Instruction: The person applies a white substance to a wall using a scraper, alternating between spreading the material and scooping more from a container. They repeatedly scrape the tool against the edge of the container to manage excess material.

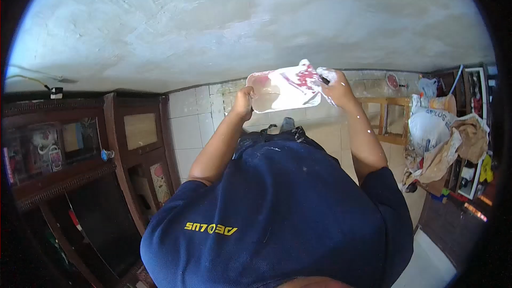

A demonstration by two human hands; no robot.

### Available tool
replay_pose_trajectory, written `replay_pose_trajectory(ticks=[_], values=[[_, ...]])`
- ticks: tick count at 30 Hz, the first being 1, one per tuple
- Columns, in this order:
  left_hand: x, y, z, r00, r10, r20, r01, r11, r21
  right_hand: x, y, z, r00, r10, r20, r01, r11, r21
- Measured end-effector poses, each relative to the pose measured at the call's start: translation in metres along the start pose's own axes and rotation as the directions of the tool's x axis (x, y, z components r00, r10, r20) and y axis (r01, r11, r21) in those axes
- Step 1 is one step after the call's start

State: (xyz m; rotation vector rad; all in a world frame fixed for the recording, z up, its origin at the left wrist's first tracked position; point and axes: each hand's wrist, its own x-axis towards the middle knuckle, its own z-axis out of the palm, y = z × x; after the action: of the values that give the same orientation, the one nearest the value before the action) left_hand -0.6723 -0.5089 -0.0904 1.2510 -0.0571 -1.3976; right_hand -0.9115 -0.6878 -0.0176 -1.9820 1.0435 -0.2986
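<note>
- Ahead, both arms reached out from a navy shirt (pixel 277 218)
- left hand (pixel 242 104) gripped the left end of a white tray (pixel 277 93) smeared with red
- right hand (pixel 337 89) was closed on a small dark tool (pixel 323 80) at the tray's right end
- wooden cabinet (pixel 80 149) stood at left, a wooden chair (pixel 386 114) at right

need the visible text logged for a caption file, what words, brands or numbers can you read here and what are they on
"AEOLUS": yellow letters, upside down in this view, on the navy shirt.
"PLUS": on the white sack at the right; anything before it is hidden.
White board gripped by the left hand: red smears only, no text.
Stickers in the cabinet: too blurred to read.
</note>
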Motion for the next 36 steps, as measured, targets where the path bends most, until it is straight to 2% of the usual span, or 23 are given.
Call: replay_pose_trajectory(ticks=[2, 3, 4, 6, 7, 8, 9, 10, 12, 14, 16, 17, 18, 19, 20, 21, 22, 25, 28, 30, 33, 36], values=[[-0.012, 0.010, 0.007, 1.000, 0.015, -0.028, -0.016, 0.999, -0.041, -0.002, -0.004, 0.000, 0.991, -0.131, -0.039, 0.136, 0.911, 0.390], [-0.018, 0.017, 0.013, 0.998, 0.022, -0.060, -0.024, 0.999, -0.040, -0.010, -0.017, -0.001, 0.990, -0.130, -0.055, 0.138, 0.806, 0.576], [-0.012, 0.016, 0.004, 0.997, 0.027, -0.066, -0.030, 0.999, -0.042, -0.014, -0.022, 0.002, 0.993, -0.115, -0.002, 0.083, 0.707, 0.702], [0.004, 0.011, -0.017, 0.997, 0.047, -0.068, -0.047, 0.999, 0.009, -0.012, -0.014, 0.013, 0.974, -0.167, -0.152, 0.225, 0.754, 0.617], [0.002, 0.015, -0.015, 0.996, 0.049, -0.070, -0.049, 0.999, 0.012, -0.010, -0.013, 0.007, 0.925, -0.346, -0.159, 0.381, 0.858, 0.345], [-0.002, 0.023, -0.010, 0.995, 0.041, -0.087, -0.044, 0.999, -0.027, -0.008, -0.013, -0.003, 0.853, -0.509, -0.111, 0.516, 0.855, 0.044], [-0.005, 0.029, -0.007, 0.994, 0.031, -0.104, -0.038, 0.997, -0.065, -0.010, -0.015, -0.008, 0.895, -0.447, -0.002, 0.447, 0.894, -0.033], [-0.006, 0.033, -0.005, 0.994, 0.032, -0.104, -0.038, 0.998, -0.057, -0.010, -0.018, -0.015, 0.895, -0.446, -0.009, 0.445, 0.895, -0.028], [-0.007, 0.040, -0.006, 0.995, 0.041, -0.093, -0.047, 0.997, -0.059, -0.004, -0.023, -0.023, 0.801, -0.580, 0.146, 0.588, 0.717, -0.374], [0.002, 0.039, -0.019, 0.994, 0.025, -0.103, -0.030, 0.999, -0.039, 0.003, -0.015, -0.020, 0.789, -0.601, 0.129, 0.591, 0.684, -0.427], [0.007, 0.047, -0.024, 0.994, 0.013, -0.108, -0.016, 1.000, -0.023, 0.008, -0.010, -0.015, 0.696, -0.709, 0.113, 0.602, 0.490, -0.631], [0.002, 0.054, -0.019, 0.996, 0.021, -0.084, -0.022, 1.000, -0.011, 0.015, -0.003, -0.007, 0.636, -0.771, 0.045, 0.603, 0.459, -0.653], [0.000, 0.057, -0.016, 0.998, 0.030, -0.061, -0.030, 1.000, 0.000, 0.017, 0.006, -0.005, 0.638, -0.769, 0.038, 0.597, 0.463, -0.656], [0.005, 0.058, -0.025, 0.998, 0.013, -0.055, -0.009, 0.997, 0.080, 0.017, -0.010, -0.009, 0.548, -0.837, 0.009, 0.626, 0.403, -0.668], [0.000, 0.065, -0.019, 0.999, 0.014, -0.052, -0.010, 0.996, 0.083, 0.018, -0.020, -0.009, 0.448, -0.894, -0.016, 0.648, 0.337, -0.683], [-0.005, 0.073, -0.012, 0.998, 0.023, -0.063, -0.019, 0.998, 0.058, 0.020, -0.023, -0.005, 0.427, -0.901, -0.077, 0.633, 0.359, -0.686], [-0.007, 0.081, -0.008, 0.997, 0.032, -0.074, -0.030, 0.999, 0.031, 0.024, -0.027, -0.002, 0.421, -0.904, -0.072, 0.632, 0.349, -0.692], [-0.004, 0.098, -0.017, 0.999, 0.051, 0.007, -0.051, 0.998, 0.025, 0.030, -0.038, 0.006, 0.456, -0.864, -0.215, 0.579, 0.471, -0.665], [0.018, 0.101, -0.042, 0.998, 0.051, 0.035, -0.053, 0.998, 0.044, 0.043, -0.034, 0.006, 0.394, -0.895, -0.207, 0.510, 0.401, -0.761], [0.029, 0.102, -0.052, 0.995, 0.069, 0.067, -0.071, 0.997, 0.024, 0.046, -0.032, 0.004, 0.401, -0.883, -0.245, 0.502, 0.435, -0.747], [0.029, 0.110, -0.045, 0.993, 0.075, 0.096, -0.077, 0.997, 0.025, 0.048, -0.037, 0.005, 0.362, -0.866, -0.345, 0.485, 0.491, -0.724], [0.048, 0.099, -0.054, 0.987, 0.122, 0.103, -0.122, 0.993, -0.003, 0.044, -0.039, 0.016, 0.389, -0.814, -0.431, 0.450, 0.576, -0.682]])
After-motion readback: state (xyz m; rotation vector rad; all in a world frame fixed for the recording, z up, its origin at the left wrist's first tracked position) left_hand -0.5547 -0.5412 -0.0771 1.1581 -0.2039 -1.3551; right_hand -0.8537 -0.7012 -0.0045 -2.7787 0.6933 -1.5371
